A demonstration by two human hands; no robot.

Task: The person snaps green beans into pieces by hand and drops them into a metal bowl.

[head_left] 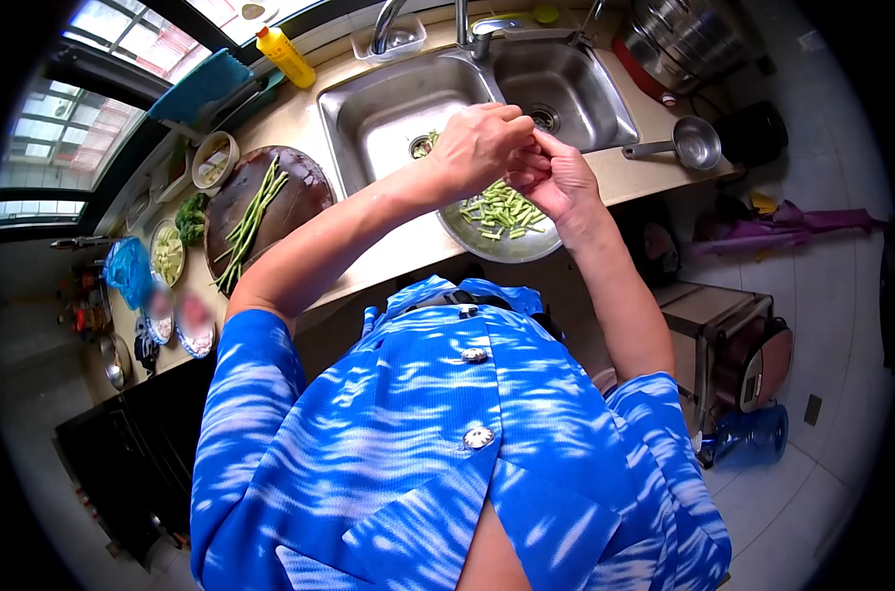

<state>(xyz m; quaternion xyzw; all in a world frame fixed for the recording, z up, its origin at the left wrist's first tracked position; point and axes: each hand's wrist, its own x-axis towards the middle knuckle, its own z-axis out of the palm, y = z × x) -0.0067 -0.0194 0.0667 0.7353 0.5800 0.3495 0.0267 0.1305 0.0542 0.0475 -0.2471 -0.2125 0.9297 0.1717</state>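
My left hand (pixel 475 146) and my right hand (pixel 563 183) meet above the front edge of the sink, fingertips close together. Both are closed in a pinch, and whatever they hold is too small or hidden to name. Below them, a round metal bowl (pixel 526 252) at the counter edge holds many short green bean pieces (pixel 504 211). To the left, long whole green beans (pixel 253 222) lie across a dark round board (pixel 304 189). Some green bits (pixel 423 146) are around the drain of the larger sink basin (pixel 368 118).
Left along the counter are a yellow bottle (pixel 286 56), a small bowl (pixel 215 161), broccoli (pixel 191 219), a blue bag (pixel 127 271) and plates of food. At right are a saucepan (pixel 696 143) and a steel pot (pixel 679 44). A faucet (pixel 462 25) stands behind the sink.
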